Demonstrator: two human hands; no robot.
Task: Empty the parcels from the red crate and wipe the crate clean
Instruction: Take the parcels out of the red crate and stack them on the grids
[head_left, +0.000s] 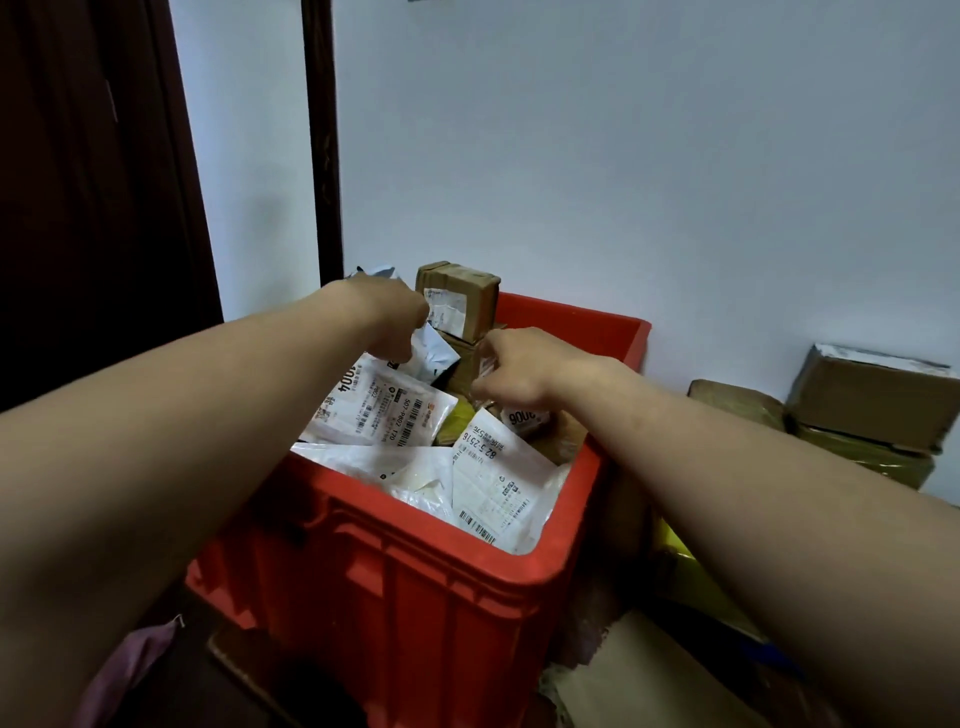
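The red crate (415, 582) stands on the floor near the white wall (623, 156), beside a dark door frame (322, 140), and I see it packed to the rim with parcels. My left hand (387, 322) reaches over the far left of the load with its fingers curled down onto a pale grey mailer (431, 358), apparently pinching its top edge, though the grip itself is hidden behind the knuckles. My right hand (514, 371) hovers just beside it, fingers bent in a narrow, loose claw over a small labelled packet (524, 418); I cannot tell whether it is holding that packet. White flat mailers (498, 488) with barcode labels lie along the near side of the crate. A taped brown box (457, 299) sits on top of the pile at the far edge, just beyond my left hand. To the right, outside the crate, cardboard boxes (872, 400) are stacked against the wall.
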